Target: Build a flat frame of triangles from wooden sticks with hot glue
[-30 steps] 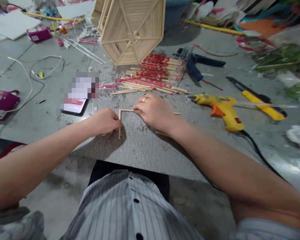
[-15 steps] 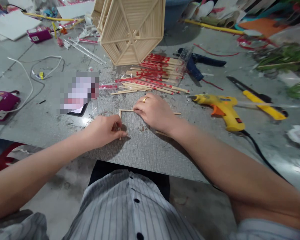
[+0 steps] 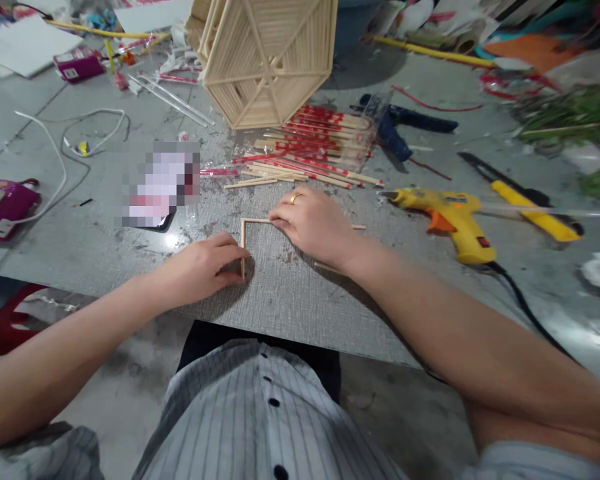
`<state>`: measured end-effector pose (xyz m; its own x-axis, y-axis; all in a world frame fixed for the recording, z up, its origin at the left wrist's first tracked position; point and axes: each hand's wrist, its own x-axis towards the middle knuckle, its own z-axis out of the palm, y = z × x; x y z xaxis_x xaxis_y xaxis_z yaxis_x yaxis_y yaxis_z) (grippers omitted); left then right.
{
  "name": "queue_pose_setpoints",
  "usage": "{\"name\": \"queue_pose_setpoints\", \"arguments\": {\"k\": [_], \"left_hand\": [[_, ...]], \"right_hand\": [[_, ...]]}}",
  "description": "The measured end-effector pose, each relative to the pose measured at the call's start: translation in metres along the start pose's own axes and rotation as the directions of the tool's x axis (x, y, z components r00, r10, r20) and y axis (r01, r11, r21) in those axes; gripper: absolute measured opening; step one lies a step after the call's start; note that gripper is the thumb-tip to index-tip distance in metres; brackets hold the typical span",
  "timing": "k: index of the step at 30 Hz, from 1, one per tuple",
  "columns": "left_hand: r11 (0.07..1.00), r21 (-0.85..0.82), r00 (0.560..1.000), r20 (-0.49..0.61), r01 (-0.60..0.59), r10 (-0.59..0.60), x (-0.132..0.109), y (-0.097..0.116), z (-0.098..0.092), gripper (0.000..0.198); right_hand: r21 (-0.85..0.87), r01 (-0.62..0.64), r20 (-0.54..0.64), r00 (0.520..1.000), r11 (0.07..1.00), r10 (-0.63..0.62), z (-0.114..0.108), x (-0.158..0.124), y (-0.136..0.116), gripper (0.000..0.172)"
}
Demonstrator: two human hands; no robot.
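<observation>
Thin wooden sticks form a corner on the grey table: an upright stick (image 3: 243, 241) meets a crosswise stick (image 3: 258, 221) at the top left. My left hand (image 3: 200, 267) pinches the lower part of the upright stick, fingers closed. My right hand (image 3: 314, 223), with a gold ring, lies over the crosswise stick and presses it down, its fingers curled together. Another stick (image 3: 326, 268) peeks out beneath my right wrist.
A pile of red-wrapped sticks (image 3: 314, 147) lies just beyond my hands, behind it a hexagonal stick frame (image 3: 267, 57). A yellow glue gun (image 3: 450, 220) with a black cord and a yellow cutter (image 3: 530, 203) lie to the right. A phone (image 3: 153, 215) and a white cable (image 3: 55, 167) lie to the left.
My left hand slid down the upright stick toward its lower end, then shifted its fingers on it. My right hand has stayed on the crosswise stick.
</observation>
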<state>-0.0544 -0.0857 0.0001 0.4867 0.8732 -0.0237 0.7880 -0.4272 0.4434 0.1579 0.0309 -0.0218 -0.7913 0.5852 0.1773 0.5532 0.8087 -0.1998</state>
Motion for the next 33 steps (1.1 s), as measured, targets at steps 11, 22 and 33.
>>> {"name": "queue_pose_setpoints", "arguments": {"k": [11, 22, 33], "left_hand": [[0.998, 0.058, 1.000, -0.024, 0.012, -0.010, 0.004, 0.001, 0.003, 0.024], [0.995, 0.086, 0.998, -0.043, 0.053, -0.049, 0.006, 0.003, 0.007, 0.023], [0.964, 0.185, 0.982, -0.047, 0.189, -0.183, 0.011, 0.016, 0.010, 0.025]], "right_hand": [[0.011, 0.003, -0.016, 1.000, 1.000, -0.002, 0.002, 0.000, 0.000, 0.026], [0.012, -0.004, -0.003, 1.000, 1.000, 0.004, -0.001, 0.001, -0.002, 0.026], [0.003, -0.021, 0.015, 1.000, 1.000, 0.021, -0.003, 0.002, -0.004, 0.026]]}}
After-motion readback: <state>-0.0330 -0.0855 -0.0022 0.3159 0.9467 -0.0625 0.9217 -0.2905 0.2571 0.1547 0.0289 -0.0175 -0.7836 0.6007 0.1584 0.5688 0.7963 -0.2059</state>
